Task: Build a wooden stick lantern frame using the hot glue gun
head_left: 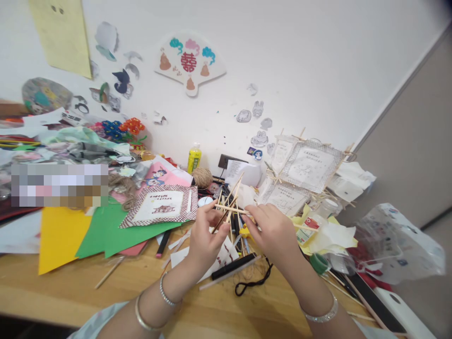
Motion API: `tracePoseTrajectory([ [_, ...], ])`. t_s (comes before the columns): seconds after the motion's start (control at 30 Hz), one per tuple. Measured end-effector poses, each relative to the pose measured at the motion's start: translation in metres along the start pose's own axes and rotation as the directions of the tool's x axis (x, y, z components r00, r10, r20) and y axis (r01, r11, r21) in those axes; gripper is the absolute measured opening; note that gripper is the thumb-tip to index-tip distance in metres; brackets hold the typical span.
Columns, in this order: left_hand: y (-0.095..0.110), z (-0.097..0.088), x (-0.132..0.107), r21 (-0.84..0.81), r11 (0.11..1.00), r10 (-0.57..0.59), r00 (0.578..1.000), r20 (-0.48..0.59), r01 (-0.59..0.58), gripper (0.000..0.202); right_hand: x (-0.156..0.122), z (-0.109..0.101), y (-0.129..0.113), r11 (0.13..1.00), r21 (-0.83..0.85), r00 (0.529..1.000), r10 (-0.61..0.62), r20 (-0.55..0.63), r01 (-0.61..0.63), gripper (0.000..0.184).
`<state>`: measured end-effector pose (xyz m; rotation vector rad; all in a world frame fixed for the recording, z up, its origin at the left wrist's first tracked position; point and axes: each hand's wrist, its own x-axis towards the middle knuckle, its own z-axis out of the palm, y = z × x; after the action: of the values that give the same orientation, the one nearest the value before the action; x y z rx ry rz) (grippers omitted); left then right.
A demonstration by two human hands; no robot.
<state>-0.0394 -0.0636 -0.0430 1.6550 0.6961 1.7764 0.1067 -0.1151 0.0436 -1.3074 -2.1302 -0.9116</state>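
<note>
Both my hands meet over the middle of the wooden table [226, 310]. My left hand [205, 235] is closed, pinching a small frame of thin wooden sticks [229, 203] that cross each other. My right hand [273, 230] is closed too, gripping the right side of the same stick frame. The sticks fan upward between the two hands. Silver bangles sit on both wrists. Under the hands lie pens, a black marker [233, 266], paper scraps and a black cord [252, 282].
Yellow [60, 235] and green paper sheets [109, 230] lie at left with a printed panel [162, 205] on top. A twine ball [202, 177] and yellow glue bottle [194, 157] stand by the wall. A paper lantern on sticks [307, 174] and a plastic bag [395, 245] are at right.
</note>
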Motion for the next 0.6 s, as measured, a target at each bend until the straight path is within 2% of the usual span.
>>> tracePoseTrajectory([
  [0.1,-0.002,0.001,-0.001,-0.035,0.999,-0.012,1.0,0.003,0.012,0.052,0.002,0.001,-0.002,1.0,-0.019,1.0,-0.016,-0.011,0.015,0.025],
  [0.23,-0.003,0.003,-0.001,-0.069,0.998,-0.003,0.999,-0.048,0.0,0.056,0.003,0.005,-0.006,1.0,-0.027,1.0,-0.011,-0.029,0.011,0.028],
  [0.3,0.0,0.004,0.0,-0.003,1.0,0.009,0.996,-0.083,-0.009,0.052,0.003,0.006,-0.007,0.999,-0.034,0.999,-0.009,-0.035,0.008,0.027],
  [0.4,0.007,0.005,0.003,0.186,0.982,0.038,0.99,-0.139,-0.011,0.037,0.004,0.006,-0.008,0.999,-0.045,1.0,-0.011,-0.025,0.01,0.027],
  [0.5,0.013,0.003,0.007,0.294,0.953,0.105,0.988,-0.114,-0.067,0.021,0.004,0.006,-0.009,0.999,-0.052,1.0,-0.015,-0.021,0.013,0.027],
  [0.6,0.014,0.0,0.009,0.354,0.926,0.169,0.983,-0.073,-0.133,0.015,0.005,0.005,-0.01,0.998,-0.06,0.999,-0.017,-0.029,0.015,0.028],
])
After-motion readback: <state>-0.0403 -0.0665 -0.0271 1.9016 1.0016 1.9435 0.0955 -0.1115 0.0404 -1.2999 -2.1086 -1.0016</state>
